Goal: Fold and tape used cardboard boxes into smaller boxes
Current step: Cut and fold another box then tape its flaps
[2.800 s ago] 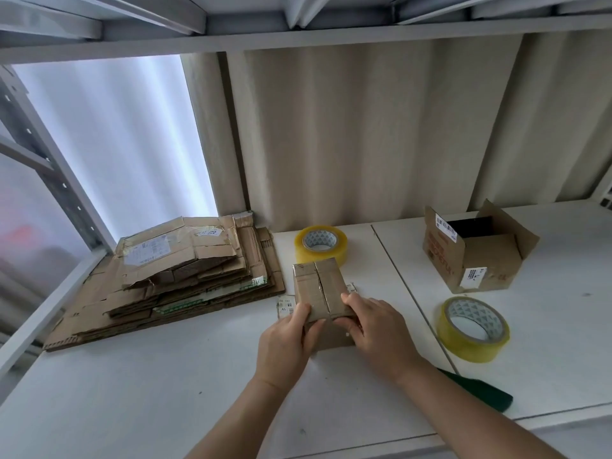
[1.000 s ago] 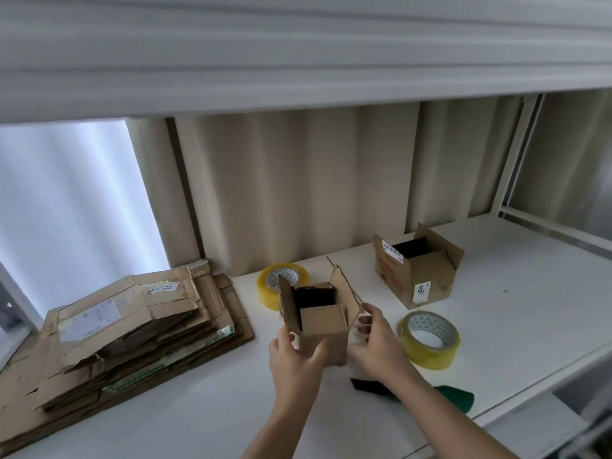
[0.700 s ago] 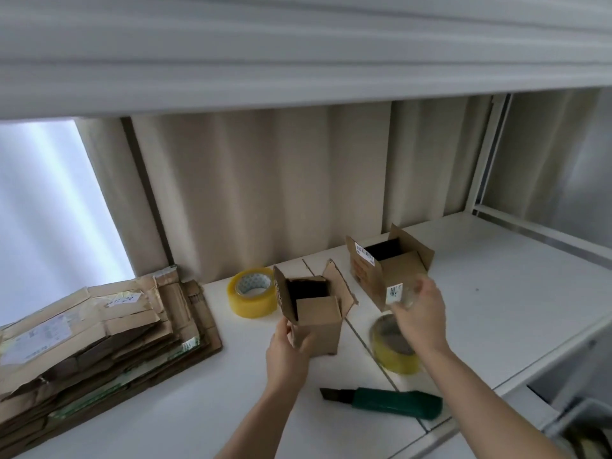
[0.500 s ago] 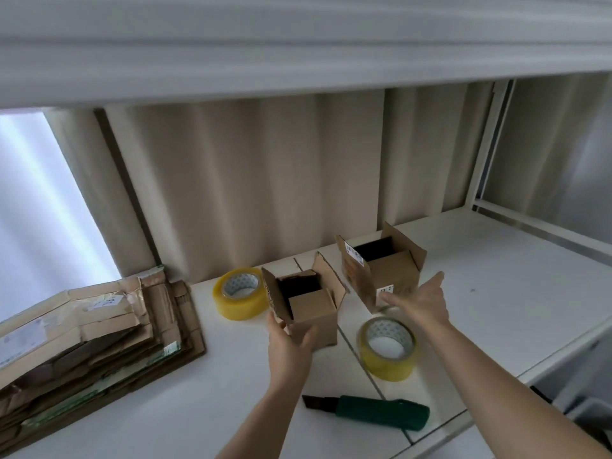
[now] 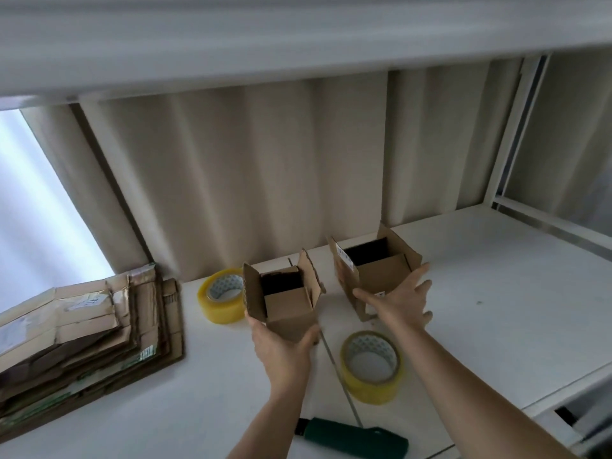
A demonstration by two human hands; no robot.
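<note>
While clasping the small box [image 5: 287, 308], left hand [image 5: 281, 347]; right hand [image 5: 402, 301] spread against the second box [image 5: 374, 273].

We see two open boxes [image 5: 287, 306] [image 5: 374, 273] mid-shelf with a narrow gap between them, tape rolls [image 5: 222, 295] [image 5: 371, 366] crowding left and near, a green knife [image 5: 354, 440] at the near edge, flattened cardboard [image 5: 82, 332] filling the left; the white shelf [image 5: 496, 293] lies bare to the right.
</note>
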